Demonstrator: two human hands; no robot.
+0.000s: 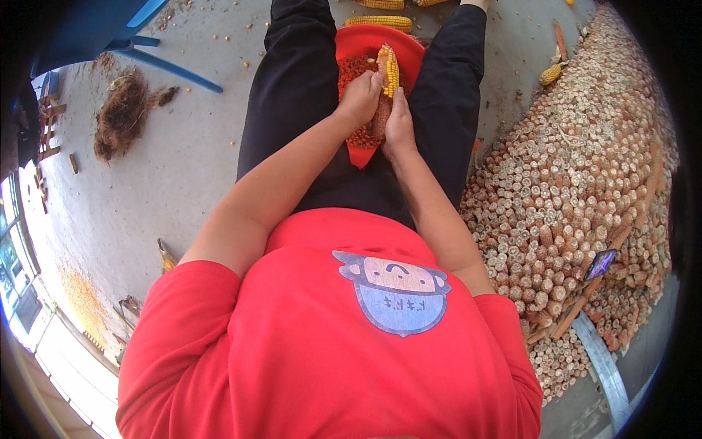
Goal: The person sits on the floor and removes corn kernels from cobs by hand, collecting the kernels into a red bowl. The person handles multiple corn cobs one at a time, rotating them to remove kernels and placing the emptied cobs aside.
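Observation:
Between my thighs, a partly shelled ear of corn [390, 70] is held over a red plastic basin [408, 41]. Yellow kernels still cover its right side, while the left side is stripped. My left hand [362, 99] grips it from the left, thumb along the stripped side. From the right, my right hand [400, 125] is wrapped around its lower part, fingers extended upward. A bare reddish cob length [382, 118] shows between my palms; whether it belongs to the same ear cannot be seen. Loose kernels [354, 71], tinted orange-red, lie inside the basin.
Unshelled ears [378, 22] lie beyond the basin. At right rises a large stack of bare cobs [548, 181], with a phone [600, 264] on it. A blue plastic chair [164, 66], a heap of brown corn silk [123, 115] and spread kernels [83, 299] are at left.

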